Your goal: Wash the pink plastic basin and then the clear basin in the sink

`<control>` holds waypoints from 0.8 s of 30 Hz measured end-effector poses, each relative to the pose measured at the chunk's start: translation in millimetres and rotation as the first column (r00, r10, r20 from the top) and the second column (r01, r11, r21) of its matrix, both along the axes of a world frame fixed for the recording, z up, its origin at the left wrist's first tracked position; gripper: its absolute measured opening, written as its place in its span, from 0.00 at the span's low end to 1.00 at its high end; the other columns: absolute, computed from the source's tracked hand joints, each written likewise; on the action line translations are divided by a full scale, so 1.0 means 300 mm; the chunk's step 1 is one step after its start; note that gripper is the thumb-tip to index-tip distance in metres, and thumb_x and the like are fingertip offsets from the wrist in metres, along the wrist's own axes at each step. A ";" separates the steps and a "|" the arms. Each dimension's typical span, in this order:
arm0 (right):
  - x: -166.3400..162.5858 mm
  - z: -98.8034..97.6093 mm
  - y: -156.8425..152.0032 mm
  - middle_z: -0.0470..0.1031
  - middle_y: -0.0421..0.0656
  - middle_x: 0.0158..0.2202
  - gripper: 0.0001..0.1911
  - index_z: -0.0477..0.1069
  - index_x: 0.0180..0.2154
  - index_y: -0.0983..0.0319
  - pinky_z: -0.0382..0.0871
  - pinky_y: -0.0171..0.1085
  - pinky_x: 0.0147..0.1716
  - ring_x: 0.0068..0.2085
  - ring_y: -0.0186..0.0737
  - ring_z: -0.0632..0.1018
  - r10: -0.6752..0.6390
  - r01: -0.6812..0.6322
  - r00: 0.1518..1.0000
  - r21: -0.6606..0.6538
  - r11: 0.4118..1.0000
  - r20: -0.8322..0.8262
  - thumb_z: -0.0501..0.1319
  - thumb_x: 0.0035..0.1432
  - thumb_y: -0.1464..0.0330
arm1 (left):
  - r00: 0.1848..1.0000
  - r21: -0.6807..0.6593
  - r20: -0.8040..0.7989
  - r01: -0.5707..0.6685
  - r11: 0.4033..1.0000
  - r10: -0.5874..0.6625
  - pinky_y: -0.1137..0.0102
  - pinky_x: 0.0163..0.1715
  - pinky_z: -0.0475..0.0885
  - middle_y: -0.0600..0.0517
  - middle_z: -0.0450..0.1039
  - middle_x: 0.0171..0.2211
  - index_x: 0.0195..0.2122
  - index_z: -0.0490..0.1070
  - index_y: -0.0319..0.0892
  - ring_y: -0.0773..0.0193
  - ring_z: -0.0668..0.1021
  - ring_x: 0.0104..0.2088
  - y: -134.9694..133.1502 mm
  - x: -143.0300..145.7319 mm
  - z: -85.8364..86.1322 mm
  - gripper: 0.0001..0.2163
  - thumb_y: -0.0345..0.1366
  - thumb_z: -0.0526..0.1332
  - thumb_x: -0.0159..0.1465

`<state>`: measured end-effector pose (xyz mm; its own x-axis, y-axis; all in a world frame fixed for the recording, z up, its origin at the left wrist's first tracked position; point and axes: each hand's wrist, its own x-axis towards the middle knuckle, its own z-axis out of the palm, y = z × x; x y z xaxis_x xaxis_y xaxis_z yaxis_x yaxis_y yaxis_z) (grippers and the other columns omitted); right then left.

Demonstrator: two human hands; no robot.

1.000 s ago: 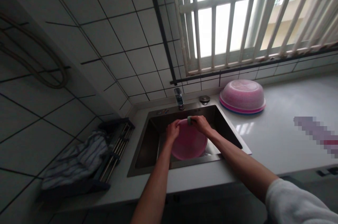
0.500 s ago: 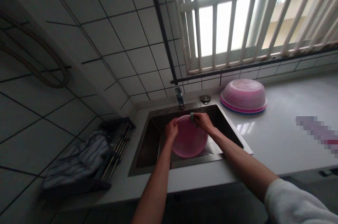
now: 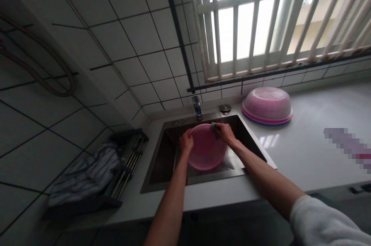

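While the pink bowl (image 3: pixel 206 148) is held tilted over the steel sink (image 3: pixel 162 161), just below the tap (image 3: pixel 197 107), both hands work at its rim. The left hand (image 3: pixel 186 141) is closed on the bowl's left edge, fingers curled over it. The right hand (image 3: pixel 224 134) is pinched around a small greenish sponge (image 3: pixel 213 127), which it presses against the top of the rim. The bowl's hollow side faces the person.

On the white counter (image 3: pixel 304 141) to the right of the sink, an upturned pink colander (image 3: pixel 267 105) rests on other bowls near the tiled wall below the barred window (image 3: pixel 261 17). Left of the sink stands a dark dish rack (image 3: pixel 127 161) with a striped cloth (image 3: pixel 84 176) lying on it. A round plug (image 3: pixel 225 108) lies behind the sink, near the tap.
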<state>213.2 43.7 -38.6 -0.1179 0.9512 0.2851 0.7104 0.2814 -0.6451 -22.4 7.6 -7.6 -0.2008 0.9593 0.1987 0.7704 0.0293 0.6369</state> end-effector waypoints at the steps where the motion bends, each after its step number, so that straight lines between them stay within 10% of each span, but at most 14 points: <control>1: 0.006 -0.006 0.007 0.88 0.46 0.44 0.16 0.85 0.50 0.55 0.71 0.36 0.43 0.45 0.50 0.86 -0.026 0.026 1.000 -0.005 1.000 0.001 0.62 0.67 0.72 | 1.000 0.008 0.012 -0.010 1.000 0.010 0.66 0.56 0.74 0.47 0.84 0.56 0.57 0.81 0.47 0.54 0.83 0.57 0.001 -0.006 0.001 0.20 0.24 0.58 0.69; 10: -0.043 0.003 -0.033 0.88 0.44 0.42 0.12 0.86 0.42 0.54 0.70 0.34 0.43 0.43 0.47 0.86 0.162 -0.163 0.986 0.047 0.986 0.027 0.63 0.67 0.70 | 0.965 -0.080 -0.090 0.240 0.967 -0.247 0.66 0.57 0.74 0.51 0.85 0.53 0.54 0.83 0.51 0.54 0.84 0.56 0.002 0.028 -0.019 0.20 0.24 0.59 0.67; 18: 0.026 -0.015 0.021 0.88 0.47 0.44 0.16 0.85 0.52 0.56 0.72 0.36 0.43 0.43 0.49 0.86 -0.086 0.086 0.996 -0.001 0.996 -0.015 0.62 0.67 0.70 | 0.997 0.085 0.077 -0.004 0.996 -0.003 0.66 0.57 0.76 0.47 0.84 0.56 0.58 0.81 0.46 0.56 0.84 0.56 0.011 0.000 -0.015 0.22 0.23 0.57 0.68; 24: 0.003 -0.009 -0.004 0.88 0.44 0.44 0.14 0.85 0.46 0.55 0.71 0.34 0.43 0.44 0.46 0.86 -0.009 0.009 1.000 0.053 0.999 0.012 0.61 0.67 0.71 | 0.989 0.038 0.036 0.140 0.989 -0.142 0.68 0.59 0.75 0.51 0.85 0.54 0.56 0.82 0.48 0.59 0.85 0.54 0.005 0.020 -0.014 0.24 0.20 0.58 0.65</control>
